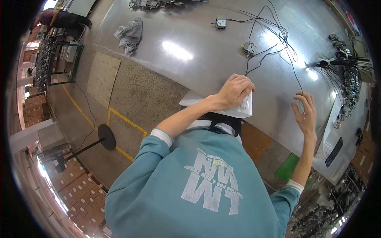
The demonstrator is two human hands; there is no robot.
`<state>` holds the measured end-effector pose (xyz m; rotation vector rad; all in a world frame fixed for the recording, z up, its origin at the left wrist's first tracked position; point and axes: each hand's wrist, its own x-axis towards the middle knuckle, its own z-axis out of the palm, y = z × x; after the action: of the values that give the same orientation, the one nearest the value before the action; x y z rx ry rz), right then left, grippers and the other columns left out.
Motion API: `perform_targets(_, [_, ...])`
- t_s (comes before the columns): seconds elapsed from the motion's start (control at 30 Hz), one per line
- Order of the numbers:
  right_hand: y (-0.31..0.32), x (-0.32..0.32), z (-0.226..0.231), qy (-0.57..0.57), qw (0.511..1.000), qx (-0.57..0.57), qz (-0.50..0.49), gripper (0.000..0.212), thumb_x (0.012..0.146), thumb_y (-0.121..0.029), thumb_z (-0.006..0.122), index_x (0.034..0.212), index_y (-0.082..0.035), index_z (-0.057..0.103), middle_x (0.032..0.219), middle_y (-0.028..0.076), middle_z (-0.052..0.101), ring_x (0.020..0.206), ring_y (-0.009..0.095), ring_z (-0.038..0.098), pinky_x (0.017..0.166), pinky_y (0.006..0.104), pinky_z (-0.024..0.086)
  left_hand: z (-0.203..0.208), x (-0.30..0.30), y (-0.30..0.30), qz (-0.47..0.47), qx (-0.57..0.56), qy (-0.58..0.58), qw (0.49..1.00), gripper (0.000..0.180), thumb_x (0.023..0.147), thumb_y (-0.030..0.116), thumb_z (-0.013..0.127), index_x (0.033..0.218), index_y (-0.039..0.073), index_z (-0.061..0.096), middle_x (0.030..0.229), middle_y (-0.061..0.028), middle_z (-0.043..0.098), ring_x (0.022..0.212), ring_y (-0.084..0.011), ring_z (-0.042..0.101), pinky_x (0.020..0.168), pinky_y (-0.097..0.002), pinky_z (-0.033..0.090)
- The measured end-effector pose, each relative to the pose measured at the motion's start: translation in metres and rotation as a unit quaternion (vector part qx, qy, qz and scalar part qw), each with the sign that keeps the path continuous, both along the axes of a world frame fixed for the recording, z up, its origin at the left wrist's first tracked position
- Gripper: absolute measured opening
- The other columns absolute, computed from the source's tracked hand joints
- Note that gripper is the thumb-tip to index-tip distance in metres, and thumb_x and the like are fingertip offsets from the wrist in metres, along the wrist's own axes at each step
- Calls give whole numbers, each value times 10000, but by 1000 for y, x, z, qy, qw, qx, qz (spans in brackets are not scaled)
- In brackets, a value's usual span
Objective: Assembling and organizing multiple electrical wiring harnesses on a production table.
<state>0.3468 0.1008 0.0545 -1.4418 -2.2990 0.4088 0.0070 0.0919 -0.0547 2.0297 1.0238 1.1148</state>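
Mostly, the rightmost black cable (297, 77) points forward; slightly leftward.

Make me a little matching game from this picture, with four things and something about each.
Column one:
1. Right hand
2. Cloth
3. Yellow lines
4. Sweatshirt

Column two:
A. On the floor
B. Teal, with pale lettering
C. At a thin dark cable
D. Crumpled on the table

Right pairs: 1-C, 2-D, 3-A, 4-B.

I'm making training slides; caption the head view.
Left hand over a white object, right hand at a dark cable, shiny table ahead.
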Motion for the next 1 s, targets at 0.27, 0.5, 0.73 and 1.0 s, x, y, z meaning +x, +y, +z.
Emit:
perform_targets(0.27, [23,54,18,-132,981,-137,-25,797,745,256,457,1427,-111,644,1363,130,637,1311,368,550,1127,441,465,0,0,0,-12,27,7,1000,234,1107,195,547,967,73,689,1006,-11,733,1032,-216,679,987,-383,437])
perform_targets(0.5, [35,52,33,-273,955,-118,12,945,702,275,447,1506,-199,592,1539,105,544,1400,361,494,1171,445,450,5,-6,6,-45,-44,-21,998,246,1109,210,538,999,72,709,979,-47,725,1023,-239,667,981,-390,446])
perform_targets(0.73, [-8,-40,77,-83,995,-47,10,749,860,230,495,1493,-153,614,1492,85,620,1304,292,620,1095,404,499,42,-16,12,-15,-147,-61,987,300,1131,288,562,1081,32,711,933,-90,730,862,-214,679,766,-371,540])
perform_targets(1.0, [-67,-190,18,283,950,-65,-119,553,898,-42,808,1416,-31,615,1354,119,668,1220,218,658,994,364,542,95,-10,-10,81,-250,-200,944,422,1123,404,586,1056,4,701,834,-17,697,764,-73,599,670,-280,507])
